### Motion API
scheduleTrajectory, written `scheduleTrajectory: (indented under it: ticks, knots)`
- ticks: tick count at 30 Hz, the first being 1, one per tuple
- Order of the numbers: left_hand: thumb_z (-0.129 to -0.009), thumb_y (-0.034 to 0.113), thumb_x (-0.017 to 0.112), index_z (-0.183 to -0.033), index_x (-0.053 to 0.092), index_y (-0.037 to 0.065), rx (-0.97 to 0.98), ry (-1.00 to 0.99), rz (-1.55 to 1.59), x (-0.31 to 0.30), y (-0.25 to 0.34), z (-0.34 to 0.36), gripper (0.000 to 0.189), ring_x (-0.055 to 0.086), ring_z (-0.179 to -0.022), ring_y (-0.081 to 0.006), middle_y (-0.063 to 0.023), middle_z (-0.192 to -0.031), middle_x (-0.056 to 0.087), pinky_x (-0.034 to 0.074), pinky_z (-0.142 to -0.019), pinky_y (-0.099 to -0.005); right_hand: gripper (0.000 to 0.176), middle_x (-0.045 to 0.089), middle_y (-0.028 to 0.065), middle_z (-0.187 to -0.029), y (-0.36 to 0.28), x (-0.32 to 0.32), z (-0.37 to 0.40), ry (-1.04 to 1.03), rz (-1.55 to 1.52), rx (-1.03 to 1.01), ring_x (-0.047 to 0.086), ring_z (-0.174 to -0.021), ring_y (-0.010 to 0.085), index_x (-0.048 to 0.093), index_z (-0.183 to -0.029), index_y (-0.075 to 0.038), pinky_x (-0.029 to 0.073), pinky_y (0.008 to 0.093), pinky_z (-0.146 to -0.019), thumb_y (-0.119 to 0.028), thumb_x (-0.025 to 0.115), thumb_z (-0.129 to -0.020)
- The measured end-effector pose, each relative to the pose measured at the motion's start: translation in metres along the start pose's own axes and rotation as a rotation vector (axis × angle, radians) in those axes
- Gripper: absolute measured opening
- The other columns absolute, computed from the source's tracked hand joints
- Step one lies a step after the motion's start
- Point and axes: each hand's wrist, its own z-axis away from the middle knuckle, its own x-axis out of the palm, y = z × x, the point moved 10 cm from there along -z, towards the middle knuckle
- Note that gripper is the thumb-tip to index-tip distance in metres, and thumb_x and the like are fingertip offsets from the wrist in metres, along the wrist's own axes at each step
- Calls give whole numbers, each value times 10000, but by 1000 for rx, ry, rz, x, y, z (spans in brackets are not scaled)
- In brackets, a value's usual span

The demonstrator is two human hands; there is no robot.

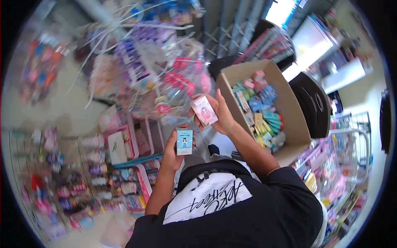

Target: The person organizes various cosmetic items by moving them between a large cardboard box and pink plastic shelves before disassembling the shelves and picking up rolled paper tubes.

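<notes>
My left hand (168, 153) is closed around a small blue box (184, 142) printed with a dark-haired figure; its front faces up. Higher and to the right, my right hand (222, 113) grips a small pink box (204, 110), tilted, with a pink figure on its front. The two boxes are apart. Just right of my right hand stands a large open cardboard box (304, 128), holding many small coloured boxes (263, 97) in pink, blue, green and yellow.
Clear plastic bags of pink and purple goods (178, 78) hang ahead. Racks of small packaged items (99, 182) line the left. A dark brown slotted crate (312, 105) sits beyond the cardboard box, and a metal-framed rack (366, 157) with pink packages is at right.
</notes>
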Motion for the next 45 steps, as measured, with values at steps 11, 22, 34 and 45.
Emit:
scheduleTrajectory:
  ticks: [11, 22, 34, 45]
  knots:
    - [-975, 255, 495, -1368, 459, 18, -300, -438, -399, 71, -19, -79, 460, 598, -1057, -206, -109, -1223, 544, 478, -939, -352, 388, 622, 106, -965, -154, -159, 110, 704, 386, -555, 638, -721, 174, 478, -1233, -34, 519, 291, -553, -301, 531, -957]
    - [-920, 116, 597, -1316, 467, -18, -400, -274, -471, 76, -70, -129, 438, 607, -1085, -220, -143, -1200, 577, 522, -883, -332, 670, 556, 230, -1272, 35, -386, 111, 826, 1297, 191, 551, -1175, 313, 449, -1350, 18, 423, 374, -1001, -363, 668, -844]
    - [-886, 185, 670, -1350, 424, -62, -67, -271, -488, 173, -84, -222, 581, 513, -1219, -232, -171, -1289, 542, 375, -1043, -344, 601, 600, 4, -1080, -111, -203, 85, 352, 223, 40, 529, -826, 41, 455, -1384, -69, 410, 192, -664, -339, 672, -892]
    - [-868, 428, 639, -1354, 501, 102, 216, -634, -1884, 141, -121, -184, 601, 63, -1460, -381, -169, -1518, 241, 171, -1100, -639, 542, 624, 222, -975, -60, -382, 71, 1028, 1096, -160, 647, -804, 342, 490, -1250, -49, 502, 416, -705, -237, 661, -772]
